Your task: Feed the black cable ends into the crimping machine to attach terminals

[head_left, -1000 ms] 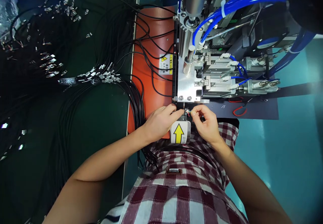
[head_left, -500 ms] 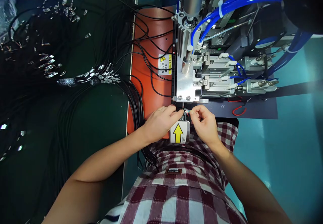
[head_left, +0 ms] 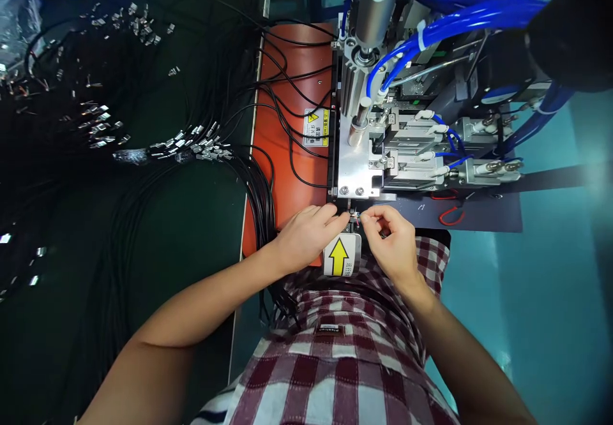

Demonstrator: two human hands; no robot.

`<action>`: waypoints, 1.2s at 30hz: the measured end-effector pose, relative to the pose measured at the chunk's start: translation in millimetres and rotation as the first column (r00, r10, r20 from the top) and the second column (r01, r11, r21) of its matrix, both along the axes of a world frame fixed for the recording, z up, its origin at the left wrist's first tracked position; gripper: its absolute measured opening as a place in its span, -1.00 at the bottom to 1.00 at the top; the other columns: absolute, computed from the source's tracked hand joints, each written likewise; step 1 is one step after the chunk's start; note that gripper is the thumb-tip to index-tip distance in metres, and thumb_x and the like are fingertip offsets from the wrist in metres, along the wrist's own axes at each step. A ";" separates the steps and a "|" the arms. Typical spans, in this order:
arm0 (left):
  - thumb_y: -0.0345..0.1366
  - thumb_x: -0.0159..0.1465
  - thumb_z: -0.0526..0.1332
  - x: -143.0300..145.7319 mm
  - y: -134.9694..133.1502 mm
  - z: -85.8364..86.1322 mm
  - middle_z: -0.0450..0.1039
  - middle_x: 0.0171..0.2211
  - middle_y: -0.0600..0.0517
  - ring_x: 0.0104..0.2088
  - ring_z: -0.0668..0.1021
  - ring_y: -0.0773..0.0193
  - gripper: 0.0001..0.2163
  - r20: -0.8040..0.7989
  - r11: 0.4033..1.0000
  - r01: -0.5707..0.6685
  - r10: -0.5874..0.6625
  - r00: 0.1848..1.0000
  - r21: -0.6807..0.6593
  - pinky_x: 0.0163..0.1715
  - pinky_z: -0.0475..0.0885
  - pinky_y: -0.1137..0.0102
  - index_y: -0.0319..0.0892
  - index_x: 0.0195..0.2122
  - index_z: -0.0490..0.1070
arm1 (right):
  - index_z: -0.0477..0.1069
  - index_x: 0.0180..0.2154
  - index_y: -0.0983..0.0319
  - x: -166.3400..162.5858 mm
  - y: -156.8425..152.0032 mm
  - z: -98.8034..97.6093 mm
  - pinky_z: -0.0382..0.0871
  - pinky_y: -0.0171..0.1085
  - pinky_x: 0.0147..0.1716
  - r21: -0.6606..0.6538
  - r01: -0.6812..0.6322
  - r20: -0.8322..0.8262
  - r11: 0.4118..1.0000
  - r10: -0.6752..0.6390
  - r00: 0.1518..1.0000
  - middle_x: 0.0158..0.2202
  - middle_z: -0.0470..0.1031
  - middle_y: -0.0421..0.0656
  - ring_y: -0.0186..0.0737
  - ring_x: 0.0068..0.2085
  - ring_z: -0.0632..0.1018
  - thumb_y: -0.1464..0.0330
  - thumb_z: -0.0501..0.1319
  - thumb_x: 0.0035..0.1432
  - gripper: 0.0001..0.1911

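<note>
My left hand [head_left: 310, 237] lies at the front of the machine, thumb and forefinger closed at a cable end; the rest of that cable is hidden beneath the hand. Thin coloured wires [head_left: 356, 217] stick out past these fingertips over a small dark fixture. From the other side, my right hand [head_left: 393, 238] pinches the tips of the wires between thumb and forefinger, its other fingers curled. Just below the fixture is a white plate [head_left: 354, 246] with a yellow arrow. The machine's metal block [head_left: 353, 173] stands directly beyond my fingers.
Several black cables [head_left: 261, 198] cross an orange sheet [head_left: 292, 198] into the machine's left side. A bundle with shiny metal ends [head_left: 205, 143] lies on the dark table at left. Blue air hoses [head_left: 460, 20] arch overhead. Red-handled scissors [head_left: 451, 216] lie at right.
The whole view has shifted slightly. Both hands stay at the fixture with nearly the same grip; the coloured wires' tips show a little less beside my right fingertips.
</note>
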State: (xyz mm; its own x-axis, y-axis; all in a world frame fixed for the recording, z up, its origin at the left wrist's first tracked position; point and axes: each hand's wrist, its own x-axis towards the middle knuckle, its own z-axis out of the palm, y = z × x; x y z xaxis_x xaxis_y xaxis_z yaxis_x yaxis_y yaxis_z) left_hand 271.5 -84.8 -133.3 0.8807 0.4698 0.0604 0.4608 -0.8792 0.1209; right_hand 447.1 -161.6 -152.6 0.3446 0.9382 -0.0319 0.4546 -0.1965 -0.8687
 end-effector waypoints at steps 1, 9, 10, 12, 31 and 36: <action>-0.40 0.37 0.00 0.1 -0.1 0.1 0.43 -0.31 -0.06 -0.38 0.49 0.23 -0.75 -0.004 1.000 0.004 -0.004 1.000 -0.001 -0.39 0.42 0.38 -0.22 -0.01 0.39 | 0.40 -0.36 0.22 -1.7 1.5 -1.3 0.30 -0.30 -0.39 0.004 -0.006 0.001 1.000 0.006 1.000 -0.43 0.40 -0.20 -0.33 -0.46 0.37 0.36 0.17 0.19 -0.91; -0.41 0.36 0.02 0.1 -0.2 0.5 0.44 -0.29 -0.07 -0.39 0.49 0.23 -0.74 -0.029 1.000 0.009 -0.009 1.000 0.000 -0.39 0.42 0.37 -0.22 0.01 0.38 | 0.34 -0.40 0.20 4.3 3.2 -7.9 0.15 -0.35 -0.58 -0.186 -0.031 -0.133 0.982 0.006 0.991 -0.59 0.26 -0.30 -0.37 -0.58 0.27 0.30 0.11 0.22 -0.84; -0.41 0.36 0.01 -0.1 -0.1 0.4 0.44 -0.28 -0.07 -0.38 0.49 0.23 -0.74 -0.029 1.000 0.008 -0.008 1.000 -0.011 -0.39 0.42 0.37 -0.22 0.01 0.38 | 0.35 -0.39 0.20 5.8 2.2 -5.9 0.15 -0.35 -0.58 -0.210 -0.028 -0.112 0.977 0.005 0.994 -0.60 0.26 -0.30 -0.37 -0.59 0.26 0.29 0.12 0.22 -0.83; -0.42 0.36 0.01 -0.4 0.0 -0.2 0.43 -0.28 -0.07 -0.36 0.49 0.23 -0.74 -0.028 0.999 0.010 -0.011 1.000 -0.032 -0.37 0.42 0.37 -0.22 0.01 0.37 | 0.39 -0.35 0.21 6.3 1.2 -0.8 0.17 -0.34 -0.56 -0.189 0.002 -0.045 0.982 -0.011 0.999 -0.55 0.32 -0.27 -0.35 -0.56 0.30 0.27 0.12 0.23 -0.83; -0.41 0.36 0.02 -1.0 -0.1 -3.7 0.43 -0.28 -0.07 -0.37 0.48 0.23 -0.75 0.009 0.999 0.016 -0.016 1.000 -0.034 -0.36 0.42 0.36 -0.23 0.00 0.38 | 0.39 -0.38 0.22 2.0 9.7 1.9 0.20 -0.31 -0.50 -0.121 -0.042 0.024 0.992 0.045 0.999 -0.48 0.41 -0.22 -0.34 -0.52 0.34 0.30 0.13 0.21 -0.84; -0.40 0.36 0.02 -1.1 -0.5 -3.5 0.42 -0.27 -0.06 -0.36 0.48 0.22 -0.75 -0.029 0.998 -0.018 0.016 0.999 -0.053 -0.34 0.43 0.35 -0.20 0.00 0.39 | 0.40 -0.39 0.24 9.8 12.4 -3.3 0.10 -0.33 -0.61 -0.274 -0.129 -0.337 0.953 0.030 0.941 -0.59 0.29 -0.27 -0.37 -0.60 0.23 0.17 0.15 0.18 -0.73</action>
State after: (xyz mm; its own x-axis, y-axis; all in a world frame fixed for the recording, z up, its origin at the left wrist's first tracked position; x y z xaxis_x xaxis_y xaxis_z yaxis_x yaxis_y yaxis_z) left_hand 270.4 -85.3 -136.8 0.8734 0.4869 0.0099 0.4798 -0.8638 0.1537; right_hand 456.9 -149.2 -155.9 0.1932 0.8950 -0.4021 0.1816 -0.4354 -0.8817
